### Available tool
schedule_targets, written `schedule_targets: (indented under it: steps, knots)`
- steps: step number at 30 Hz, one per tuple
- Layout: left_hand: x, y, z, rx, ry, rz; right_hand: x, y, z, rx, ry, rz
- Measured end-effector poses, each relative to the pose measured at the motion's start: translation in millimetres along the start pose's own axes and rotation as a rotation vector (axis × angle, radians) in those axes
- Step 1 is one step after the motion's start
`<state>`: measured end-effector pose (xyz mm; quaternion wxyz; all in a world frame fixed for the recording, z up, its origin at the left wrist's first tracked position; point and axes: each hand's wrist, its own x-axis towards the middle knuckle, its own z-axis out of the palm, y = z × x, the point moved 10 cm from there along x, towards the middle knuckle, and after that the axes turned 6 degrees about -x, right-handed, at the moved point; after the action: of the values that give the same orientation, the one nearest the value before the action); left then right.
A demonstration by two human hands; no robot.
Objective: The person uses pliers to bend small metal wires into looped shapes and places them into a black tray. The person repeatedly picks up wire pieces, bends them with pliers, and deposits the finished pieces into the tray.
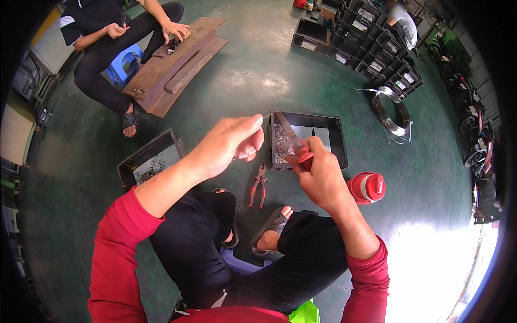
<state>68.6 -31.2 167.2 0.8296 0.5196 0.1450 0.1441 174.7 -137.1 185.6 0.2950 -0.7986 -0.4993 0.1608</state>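
Black tray (pixel 337 141): metal bits (pixel 281 146) inside (tool (pixel 291 132) in right hand (pixel 322 177) above).

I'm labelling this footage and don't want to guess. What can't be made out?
In the head view:
Red-handled knife: much of its grip, covered by the right hand.
Left hand: anything inside its curled fingers, which hide it.
Left crate: part of its near side, behind the left forearm.
Co-worker: head, cut off by the upper edge.

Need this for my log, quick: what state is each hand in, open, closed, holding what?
Left hand: partly curled; whether it grips anything small can't be told.
Right hand: closed on a red-handled knife.
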Motion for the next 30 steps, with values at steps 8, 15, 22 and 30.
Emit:
schedule_targets:
  steps: [8,15,22,30]
  knots:
    - [-1.7,17.2,-7.0,0.543,0.093,0.19,1.4,4.5,4.3,-0.001,-0.04,0.039]
    - [-6.3,34.0,-2.3,0.834,0.137,0.345,-2.2,13.7,25.3,0.18,-0.287,0.163]
    - [-7.9,41.7,2.5,0.907,0.106,0.431,-6.7,15.7,34.9,0.254,-0.393,0.167]
    - [-12.1,36.2,7.3,0.99,0.067,0.458,-17.1,21.3,44.5,0.358,-0.488,0.177]
